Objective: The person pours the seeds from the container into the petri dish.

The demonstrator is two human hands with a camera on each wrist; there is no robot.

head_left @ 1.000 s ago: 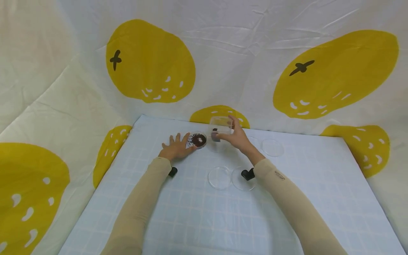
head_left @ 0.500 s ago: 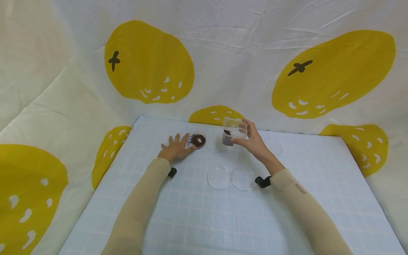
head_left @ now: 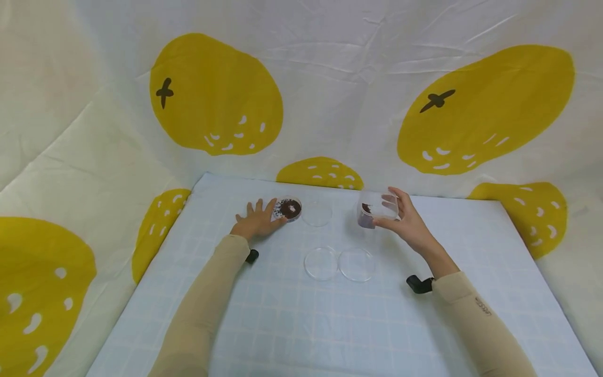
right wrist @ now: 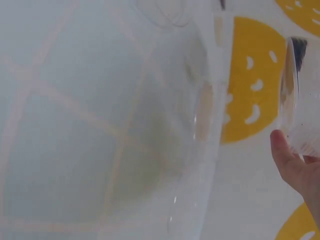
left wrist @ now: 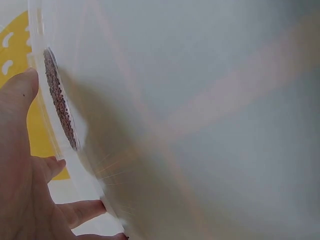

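Observation:
A round clear petri dish with dark brown grains lies near the table's back edge. My left hand rests beside it, fingers spread and fairly straight, with thumb and forefinger touching its rim; in the left wrist view the grains form a thin layer. My right hand grips a clear plastic box between thumb and fingers, tilted above the table, more dark grains gathered at its left end. The right wrist view catches only part of the box and the fingers.
A clear round dish lies right of the grain-filled one. Two more clear round dishes, a left one and a right one, sit side by side nearer me. A patterned cloth wall rises behind the table.
My right hand has carried the clear box rightward, away from the grain-filled dish and past the clear dish beside it. The left hand has stayed at the grain-filled dish.

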